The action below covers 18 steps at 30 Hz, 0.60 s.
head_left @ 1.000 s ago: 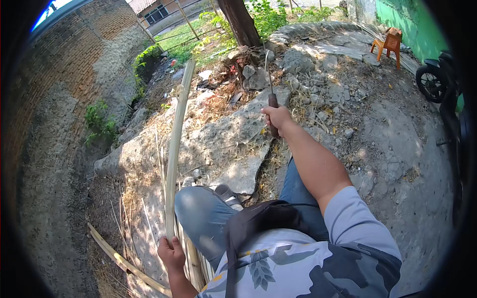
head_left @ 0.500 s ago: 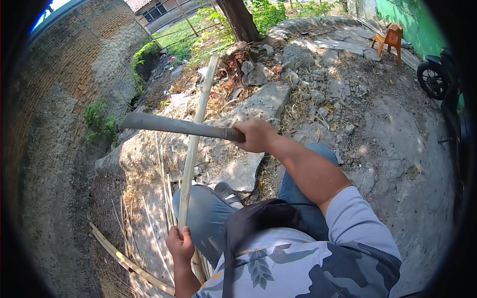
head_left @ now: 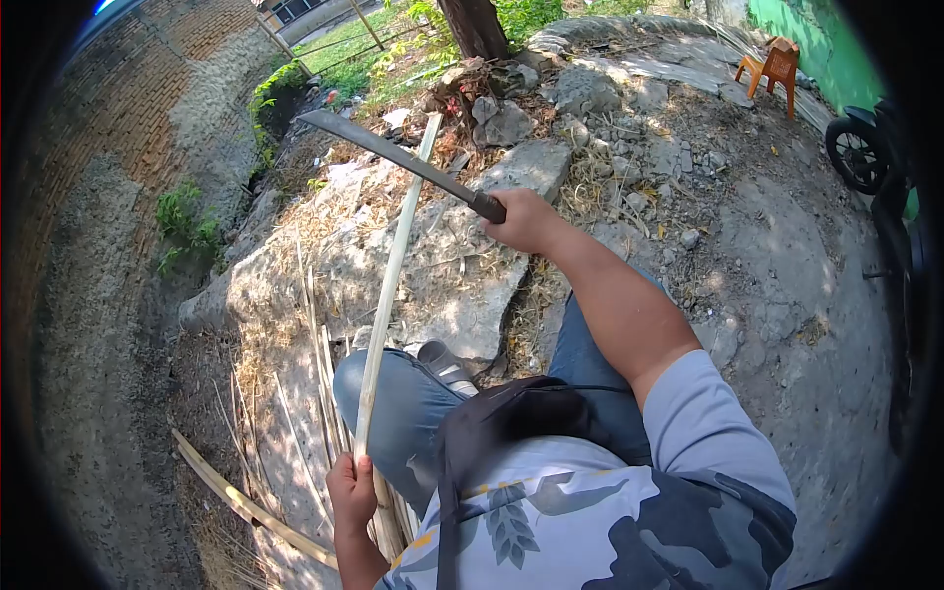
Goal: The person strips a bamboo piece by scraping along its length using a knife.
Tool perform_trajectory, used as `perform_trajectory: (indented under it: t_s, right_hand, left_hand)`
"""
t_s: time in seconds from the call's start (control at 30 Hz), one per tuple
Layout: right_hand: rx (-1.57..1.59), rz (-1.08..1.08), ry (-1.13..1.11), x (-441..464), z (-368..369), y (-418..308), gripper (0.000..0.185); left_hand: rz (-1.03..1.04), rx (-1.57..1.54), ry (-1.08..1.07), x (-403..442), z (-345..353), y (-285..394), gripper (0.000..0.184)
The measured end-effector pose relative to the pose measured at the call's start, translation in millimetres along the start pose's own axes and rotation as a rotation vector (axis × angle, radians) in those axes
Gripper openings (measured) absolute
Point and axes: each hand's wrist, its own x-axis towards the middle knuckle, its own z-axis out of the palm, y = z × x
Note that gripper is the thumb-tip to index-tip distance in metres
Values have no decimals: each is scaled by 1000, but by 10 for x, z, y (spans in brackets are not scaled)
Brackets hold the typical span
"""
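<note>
My left hand (head_left: pixel 352 489) is closed round the lower end of a long pale strip (head_left: pixel 391 285), which rises from beside my knee toward the stones below the tree. My right hand (head_left: pixel 521 219) grips the dark handle of a machete (head_left: pixel 388 149). Its broad blade points to the upper left and crosses the strip near its top end; whether the two touch I cannot tell. Several thin pale strips (head_left: pixel 322 364) lie on the ground to the left of my bent knee, and a thicker curved piece (head_left: pixel 246 506) is at the lower left.
A brick wall (head_left: pixel 128 128) runs along the left. Ahead are a tree trunk (head_left: pixel 474 25), loose stones (head_left: pixel 504 123) and a concrete slab (head_left: pixel 462 320). An orange chair (head_left: pixel 780 71) and a motorcycle wheel (head_left: pixel 855 155) are at the right, near a green wall (head_left: pixel 836 49).
The machete has swung from upright to pointing left across the strip, then risen a little. The strip's top has tilted to the right, and my left hand has moved slightly right.
</note>
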Motion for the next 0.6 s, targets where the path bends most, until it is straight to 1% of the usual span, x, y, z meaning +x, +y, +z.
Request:
perform_trajectory:
  t_s: [0.03, 0.07, 0.17, 0.2, 0.3, 0.37, 0.4, 0.5, 0.53, 0.57, 0.6]
  right_hand:
    - [0, 20, -8, 4, 1, -2, 26]
    - [-49, -17, -2, -9, 34, -43, 25]
    - [-205, -124, -161, -113, 122, -245, 24]
    - [-258, -156, -248, -169, 140, -387, 23]
    - [-410, -552, -361, -258, 378, -562, 17]
    - [-482, -736, -371, -322, 532, -621, 17]
    - [-466, -764, -365, -314, 541, -623, 17]
    - [-392, -595, -276, -169, 413, -348, 16]
    - [-343, -431, -228, -106, 314, -238, 16]
    - [-296, -267, -178, -43, 199, -132, 17]
    - [-176, -134, -119, 24, 112, -5, 21]
  left_hand:
    - [-11, 10, -5, 16, 6, 0, 36]
    - [-18, 19, -10, 49, 22, -2, 36]
    - [8, 6, 9, 156, 171, 92, 38]
    - [25, -2, 19, 187, 220, 132, 39]
    - [-22, -61, -38, 274, 281, 125, 43]
    - [-22, -22, -72, 302, 277, 58, 44]
    - [-24, -1, -90, 301, 258, 13, 45]
    - [-77, -53, -125, 172, 144, -200, 46]
    - [-115, -135, -149, 104, 60, -272, 45]
    - [-135, -150, -135, 25, -18, -325, 45]
    - [-154, -165, -119, -51, -91, -353, 45]
